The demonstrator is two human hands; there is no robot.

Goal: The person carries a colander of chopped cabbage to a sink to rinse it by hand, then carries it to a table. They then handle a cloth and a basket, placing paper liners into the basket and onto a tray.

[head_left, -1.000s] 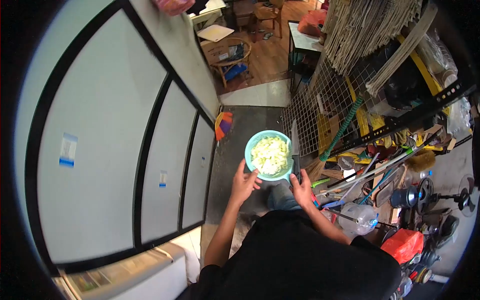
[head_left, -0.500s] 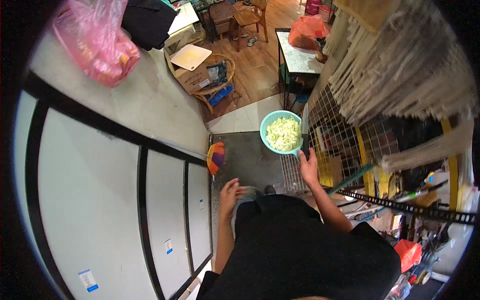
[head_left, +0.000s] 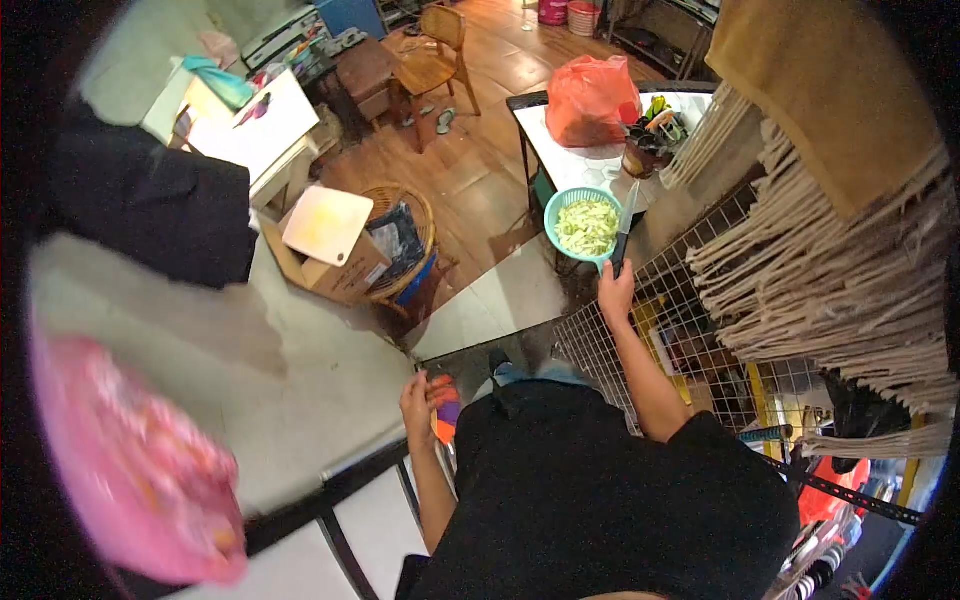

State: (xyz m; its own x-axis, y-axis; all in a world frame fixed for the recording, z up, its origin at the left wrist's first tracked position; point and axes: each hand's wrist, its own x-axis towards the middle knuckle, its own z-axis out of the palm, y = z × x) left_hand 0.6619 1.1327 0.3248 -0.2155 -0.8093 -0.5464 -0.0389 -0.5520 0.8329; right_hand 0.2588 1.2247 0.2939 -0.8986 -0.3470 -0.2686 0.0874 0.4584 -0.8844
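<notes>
My right hand [head_left: 617, 292] is closed around the handle of a light-blue plastic colander [head_left: 551, 222], held out in front of me. Pale green shredded vegetable [head_left: 587, 227] fills the colander. The same hand also grips a kitchen knife [head_left: 627, 222] by its black handle, its blade pointing up along the colander's right side. My left hand [head_left: 418, 403] hangs low on the left with loosely bent fingers apart and nothing visible in it. Behind that hand is an orange and purple object [head_left: 446, 410], partly hidden.
Ahead, a white-topped table [head_left: 590, 165] bears a red plastic bag [head_left: 592, 100] and a pot of utensils [head_left: 655, 140]. A cutting board [head_left: 328, 225] rests on a cardboard box [head_left: 345, 275] by a wicker chair [head_left: 425, 215]. Wire mesh [head_left: 690, 270] and hanging mop strands [head_left: 810, 250] line the right.
I have moved forward, toward the table. The colander and knife have come along in my right hand, and the knife blade now shows clearly. My left hand stays low and empty.
</notes>
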